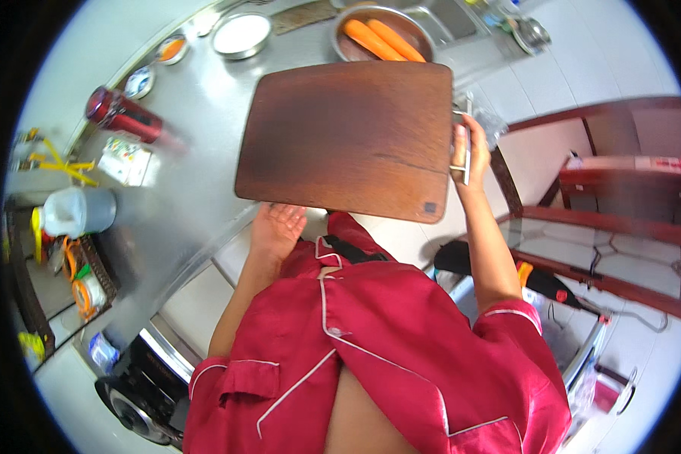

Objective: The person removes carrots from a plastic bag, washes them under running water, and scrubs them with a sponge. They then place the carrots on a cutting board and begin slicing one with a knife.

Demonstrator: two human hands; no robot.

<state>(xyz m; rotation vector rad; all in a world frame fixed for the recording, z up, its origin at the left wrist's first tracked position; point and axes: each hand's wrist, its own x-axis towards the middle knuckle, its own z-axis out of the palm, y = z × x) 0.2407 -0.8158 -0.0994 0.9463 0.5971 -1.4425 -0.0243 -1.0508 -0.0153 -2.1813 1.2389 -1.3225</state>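
A dark brown wooden cutting board [346, 136] is held up in front of me, partly over the steel counter. My right hand [474, 147] has its fingers wrapped around the metal handle [467, 139] on the board's right side. Palm up, my left hand [278, 227] is at the near left edge, its fingertips hidden under the board. Just past the far edge, a round metal basin [340, 42] holds two peeled carrots [383, 40]; the board hides its near side.
Along the counter [204, 164] stand a bowl of white contents [242, 35], small dishes [140, 82], a red bottle [125, 115] and a plastic jug [79, 211]. A sink [451, 22] is at the back. Red-framed furniture [601, 227] stands to the right.
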